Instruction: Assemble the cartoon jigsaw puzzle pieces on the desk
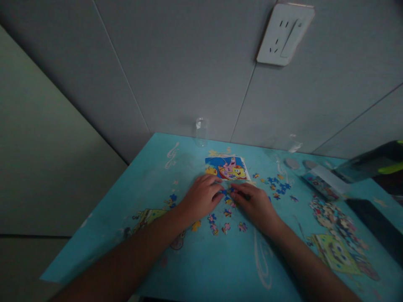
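Note:
My left hand [203, 195] is curled at the middle of the table, thumb and finger closed around a blue jigsaw puzzle piece [224, 192]. Facing it, my right hand [254, 204] pinches another small puzzle piece [232, 190] at its fingertips. The two pieces are close together; whether they interlock I cannot tell. Just beyond my fingers lies a cartoon picture card [231, 168]. Loose pieces, including a yellow one [196, 226], a pink one [226, 227] and a purplish one [242, 227], are scattered nearer to me, below the hands.
Blue pieces [283, 187] cluster right of my right hand, and a larger mixed pile [335, 220] lies farther right. A clear cylinder [201, 132] stands by the wall. At right are a small box [324, 182], round lids [291, 163] and a dark flat object [376, 226].

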Demonstrator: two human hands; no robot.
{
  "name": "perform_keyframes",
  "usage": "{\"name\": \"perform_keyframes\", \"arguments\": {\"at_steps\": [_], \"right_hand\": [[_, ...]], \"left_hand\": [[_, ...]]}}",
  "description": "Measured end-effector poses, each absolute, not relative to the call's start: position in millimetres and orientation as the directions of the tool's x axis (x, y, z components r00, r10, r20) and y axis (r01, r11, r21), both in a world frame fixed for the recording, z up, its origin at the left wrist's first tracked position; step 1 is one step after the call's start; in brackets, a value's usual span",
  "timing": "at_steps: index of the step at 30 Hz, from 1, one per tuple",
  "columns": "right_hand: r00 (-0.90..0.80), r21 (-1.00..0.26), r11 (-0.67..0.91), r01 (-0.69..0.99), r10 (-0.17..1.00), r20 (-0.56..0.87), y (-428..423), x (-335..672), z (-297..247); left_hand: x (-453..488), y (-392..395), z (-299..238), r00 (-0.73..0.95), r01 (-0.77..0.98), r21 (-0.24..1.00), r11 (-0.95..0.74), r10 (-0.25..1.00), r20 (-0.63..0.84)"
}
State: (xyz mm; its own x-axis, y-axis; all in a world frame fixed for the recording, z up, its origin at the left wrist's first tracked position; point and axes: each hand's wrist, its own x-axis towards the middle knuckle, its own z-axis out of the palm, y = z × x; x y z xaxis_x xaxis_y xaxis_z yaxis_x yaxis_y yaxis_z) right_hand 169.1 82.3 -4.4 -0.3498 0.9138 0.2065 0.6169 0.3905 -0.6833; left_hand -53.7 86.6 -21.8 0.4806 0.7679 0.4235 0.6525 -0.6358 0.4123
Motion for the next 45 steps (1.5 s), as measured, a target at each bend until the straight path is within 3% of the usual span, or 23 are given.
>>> {"name": "perform_keyframes", "arguments": {"at_steps": [9, 28, 45], "right_hand": [[-0.446, -0.525, 0.507, 0.684, 0.859, 0.249, 82.0, 171.3, -2.1], [-0.407, -0.575, 0.482, 0.661, 0.874, 0.264, 86.6, 175.2, -2.5], [-0.36, -0.466, 0.464, 0.753, 0.884, 0.297, 84.0, 166.2, -15.4]], "left_hand": [[-54.0, 86.0, -21.3, 0.474, 0.656, 0.419, -0.628, 0.775, 0.418], [-54.8, 87.1, -24.3, 0.47, 0.658, 0.419, -0.626, 0.775, 0.422], [-53.5, 86.8, -24.2, 0.479, 0.66, 0.407, -0.632, 0.771, 0.419]]}}
